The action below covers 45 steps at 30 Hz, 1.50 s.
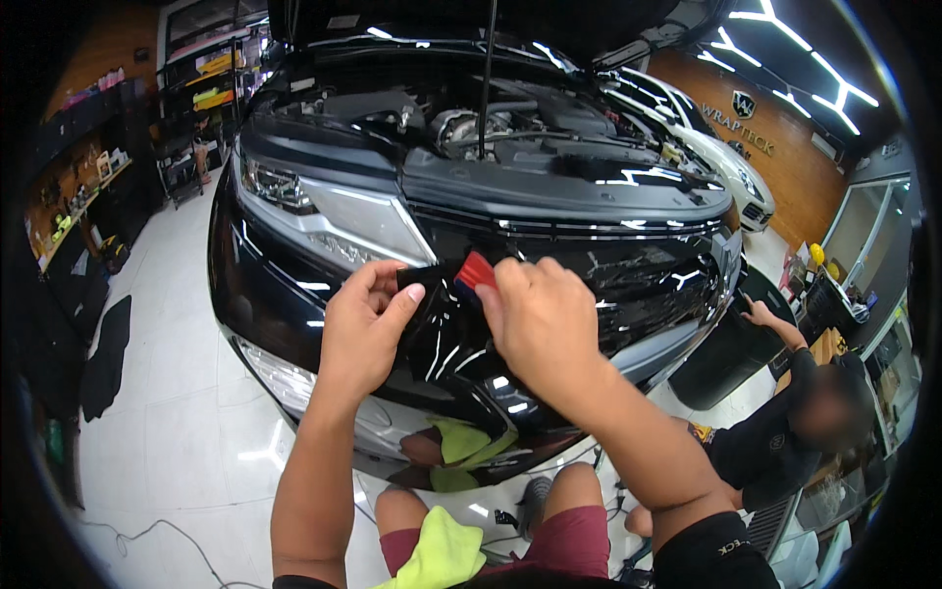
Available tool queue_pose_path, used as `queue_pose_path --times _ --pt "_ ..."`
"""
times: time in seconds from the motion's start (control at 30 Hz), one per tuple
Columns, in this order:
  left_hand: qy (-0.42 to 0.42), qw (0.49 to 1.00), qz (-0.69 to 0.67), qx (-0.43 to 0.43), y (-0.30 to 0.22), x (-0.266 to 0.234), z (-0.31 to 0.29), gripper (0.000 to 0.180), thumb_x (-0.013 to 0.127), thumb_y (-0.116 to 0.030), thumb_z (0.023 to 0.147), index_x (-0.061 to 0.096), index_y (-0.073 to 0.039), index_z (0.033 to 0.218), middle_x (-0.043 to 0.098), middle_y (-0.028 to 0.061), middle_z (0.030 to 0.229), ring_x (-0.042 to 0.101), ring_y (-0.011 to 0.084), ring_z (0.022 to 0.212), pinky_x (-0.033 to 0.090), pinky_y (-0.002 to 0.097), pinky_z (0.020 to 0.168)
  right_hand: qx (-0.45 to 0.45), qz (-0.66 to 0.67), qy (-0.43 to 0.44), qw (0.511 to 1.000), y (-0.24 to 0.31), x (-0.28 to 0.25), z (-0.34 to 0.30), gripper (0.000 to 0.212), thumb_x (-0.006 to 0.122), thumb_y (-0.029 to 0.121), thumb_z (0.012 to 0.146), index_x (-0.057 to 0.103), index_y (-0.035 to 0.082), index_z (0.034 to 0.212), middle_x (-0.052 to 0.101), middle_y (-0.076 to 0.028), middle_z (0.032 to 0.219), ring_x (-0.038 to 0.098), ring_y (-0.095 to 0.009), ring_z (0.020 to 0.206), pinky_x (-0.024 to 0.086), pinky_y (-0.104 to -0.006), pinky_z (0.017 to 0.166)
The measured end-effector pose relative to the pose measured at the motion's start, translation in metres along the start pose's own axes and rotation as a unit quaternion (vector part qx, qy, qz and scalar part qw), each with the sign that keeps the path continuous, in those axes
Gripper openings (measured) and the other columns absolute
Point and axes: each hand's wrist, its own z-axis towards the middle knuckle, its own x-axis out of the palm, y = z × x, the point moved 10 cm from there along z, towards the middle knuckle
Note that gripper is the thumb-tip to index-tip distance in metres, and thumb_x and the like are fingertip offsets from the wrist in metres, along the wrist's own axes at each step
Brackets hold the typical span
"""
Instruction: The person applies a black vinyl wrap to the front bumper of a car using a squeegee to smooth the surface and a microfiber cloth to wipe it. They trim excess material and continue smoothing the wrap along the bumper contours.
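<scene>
my left hand (355, 339) has thumb and fingers pinched together on the edge of a glossy black film (446, 339), which hangs wrinkled between my hands against the front of the dark car (280, 285), just near of the headlight (368, 221). i take it that this grip lifts the edge a little and keeps the film from folding onto itself. my right hand (545, 319) is clamped around a red scraper (478, 269), its end poking out past my thumb toward the left, probably so the flat edge can meet the film while my knuckles stay clear of it; whether it touches the film, i cannot tell

the hood (412, 15) stands up on a thin rod (488, 79), which leaves the engine (500, 123) bare on the far side and likely makes the top edge of the front easier to get at. a lime cloth (444, 550) lies over my left thigh, i suppose to be within quick reach while both hands are busy. to my right, a co-worker's hand (763, 313) is at the rim of a big black bin (721, 353), apart from my own work
</scene>
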Motion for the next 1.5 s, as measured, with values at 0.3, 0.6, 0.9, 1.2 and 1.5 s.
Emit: queue_pose_path --times 0.3,0.6,0.9,1.2,1.5 --pt "0.098 0.836 0.395 0.368 -0.114 0.066 -0.007 0.029 0.068 -0.003 0.087 0.066 0.002 0.116 0.064 0.0171 0.112 0.062 0.0347 0.102 0.05 0.04 0.09 0.275 0.315 -0.038 0.908 -0.129 -0.077 -0.059 0.016 0.061 0.001 0.093 0.066 -0.002 0.107 0.069 -0.007 0.091 0.061 -0.011 0.076 0.05 -0.0274 0.069" --pt "0.221 0.729 0.534 0.367 -0.097 0.175 -0.013 0.031 0.07 -0.006 0.086 0.066 0.002 0.115 0.059 0.0133 0.105 0.056 0.032 0.101 0.048 0.0405 0.09 0.059 0.099 -0.06 0.992 -0.122 -0.096 -0.144 0.039 0.067 -0.006 0.067 0.068 0.005 0.104 0.07 -0.01 0.105 0.063 -0.031 0.096 0.048 -0.0431 0.086" --pt "0.26 0.707 0.541 0.374 -0.09 0.241 0.005 0.026 0.069 -0.008 0.087 0.069 0.0 0.111 0.062 0.0126 0.105 0.059 0.0329 0.104 0.049 0.0421 0.092 -0.072 0.033 -0.08 0.994 -0.111 -0.068 -0.123 0.032 0.064 0.014 0.078 0.068 0.006 0.109 0.066 -0.009 0.115 0.06 -0.029 0.106 0.047 -0.046 0.094" --pt "0.362 0.62 0.614 0.329 -0.08 0.321 0.019 0.036 0.074 -0.007 0.08 0.068 -0.002 0.115 0.063 0.0156 0.105 0.067 0.0339 0.101 0.056 0.0437 0.085 -0.062 0.039 -0.063 0.995 -0.115 -0.052 -0.114 0.033 0.062 0.014 0.079 0.067 0.002 0.11 0.066 -0.013 0.116 0.06 -0.03 0.107 0.046 -0.0466 0.093" --pt "0.263 0.598 0.684 0.324 -0.075 0.319 0.013 0.034 0.079 -0.008 0.07 0.063 0.001 0.099 0.066 0.0167 0.103 0.067 0.0319 0.098 0.058 0.0402 0.083 -0.036 0.069 -0.059 0.995 -0.135 -0.052 -0.125 0.035 0.062 0.015 0.079 0.067 0.0 0.11 0.066 -0.014 0.117 0.059 -0.03 0.109 0.045 -0.0473 0.097"
